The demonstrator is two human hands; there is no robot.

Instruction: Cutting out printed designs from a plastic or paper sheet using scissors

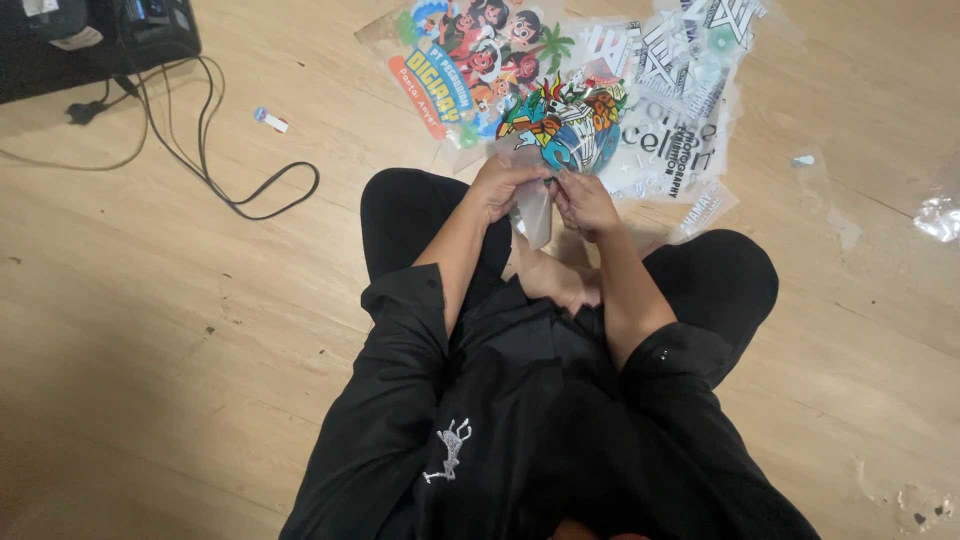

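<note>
I sit cross-legged on a wooden floor in black clothes. My left hand (pixel 503 185) and my right hand (pixel 583 203) meet in front of my knees, both pinching a small piece of clear film (pixel 535 210) that hangs down between them. Just beyond my hands lies a round colourful printed design (pixel 570 125) on transparent film, part of a spread of printed sheets (pixel 660 90) with cartoon figures and black-and-white lettering.
A black cable (pixel 205 160) loops across the floor at the left, running to a black device (pixel 95 35) in the top-left corner. A small sticker scrap (pixel 270 119) lies near it. Crumpled clear film bits (pixel 938 215) lie at the right edge.
</note>
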